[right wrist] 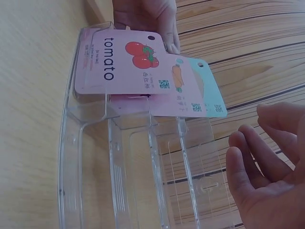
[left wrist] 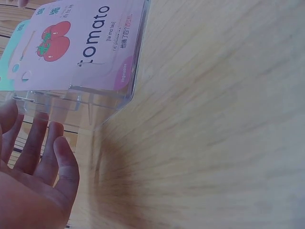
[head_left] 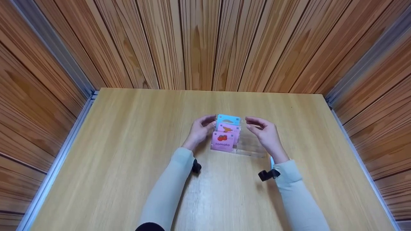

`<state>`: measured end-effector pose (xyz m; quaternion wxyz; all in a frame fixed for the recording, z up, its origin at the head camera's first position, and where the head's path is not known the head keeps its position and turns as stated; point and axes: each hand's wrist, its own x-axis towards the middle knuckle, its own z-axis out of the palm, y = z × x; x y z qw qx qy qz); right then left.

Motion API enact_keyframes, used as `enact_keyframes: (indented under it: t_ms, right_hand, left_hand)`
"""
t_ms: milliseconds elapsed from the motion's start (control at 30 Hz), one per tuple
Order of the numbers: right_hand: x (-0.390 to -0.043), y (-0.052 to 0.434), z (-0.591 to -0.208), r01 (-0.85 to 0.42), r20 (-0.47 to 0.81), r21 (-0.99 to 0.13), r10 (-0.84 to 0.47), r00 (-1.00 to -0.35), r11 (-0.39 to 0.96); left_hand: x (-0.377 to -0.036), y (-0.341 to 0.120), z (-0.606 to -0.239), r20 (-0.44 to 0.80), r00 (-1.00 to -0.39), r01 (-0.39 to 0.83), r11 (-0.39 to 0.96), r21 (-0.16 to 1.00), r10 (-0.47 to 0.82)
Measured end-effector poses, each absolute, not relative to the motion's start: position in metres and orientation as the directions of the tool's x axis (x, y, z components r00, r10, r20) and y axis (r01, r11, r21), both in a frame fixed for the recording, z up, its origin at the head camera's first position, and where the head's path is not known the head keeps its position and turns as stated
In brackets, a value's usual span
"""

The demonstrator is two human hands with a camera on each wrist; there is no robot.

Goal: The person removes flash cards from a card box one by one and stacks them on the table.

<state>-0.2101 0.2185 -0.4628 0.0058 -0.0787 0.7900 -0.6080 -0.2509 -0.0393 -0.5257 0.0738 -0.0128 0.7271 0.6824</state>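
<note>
"Three on show at the clear stand (head_left: 252,146), all toward its left end! Up front, the pink tomato card (head_left: 222,141), the word 'tomato' plain to read."

"And look behind it: a second pink card (head_left: 228,129) with an orange drawing, peeking out above and a touch to the right, then the blue card (head_left: 228,118) at the stand's rear, highest of the lot."

"What about the left hand (head_left: 199,131)?"

"Right at the stand's left end, thumb and fingers parted and loosely bent. Nothing gripped that I can see, and whether a fingertip is touching, I can't tell."

"Over to the right hand (head_left: 266,132), then!"

"By the rear of the stand, right of the blue card. Fingers gently curved, a gap between thumb and forefinger, nothing held. Contact with the stand? Too close to call."

"Clear steps of the stand run on to the right of the cards, and the tabletop (head_left: 128,134) spreads out all around it."

"Wooden panels (head_left: 199,45) rise beyond the stand, and in front of it come two pale sleeves (head_left: 170,179), a small black device (head_left: 196,166) at the left wrist, another at the right!"
</note>
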Motion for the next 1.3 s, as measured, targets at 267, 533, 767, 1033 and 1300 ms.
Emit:
enact_keyframes:
  t_ms: [267, 533, 767, 1033, 1300]
  right_hand:
    - [-0.219, 0.208, -0.463, -0.1, 0.076, -0.973, -0.121, -0.99, 0.209]
    - [-0.225, 0.201, -0.464, -0.08, 0.053, -0.967, -0.117, -0.992, 0.243]
    - [-0.231, 0.197, -0.466, -0.051, 0.021, -0.961, -0.111, -0.994, 0.273]
    - [-0.233, 0.192, -0.465, -0.047, 0.023, -0.949, -0.081, -0.996, 0.312]
    - [-0.235, 0.188, -0.466, -0.064, 0.042, -0.936, -0.071, -0.997, 0.347]
  left_hand:
    - [-0.252, -0.041, -0.528, -0.117, -0.99, -0.112, 0.07, 0.991, 0.081]
    - [-0.25, -0.04, -0.528, -0.149, -0.986, -0.145, 0.058, 0.988, 0.078]
    - [-0.25, -0.04, -0.527, -0.181, -0.981, -0.176, 0.068, 0.982, 0.071]
    - [-0.25, -0.04, -0.527, -0.173, -0.982, -0.168, 0.066, 0.984, 0.076]
    - [-0.252, -0.04, -0.526, -0.139, -0.986, -0.135, 0.049, 0.99, 0.089]
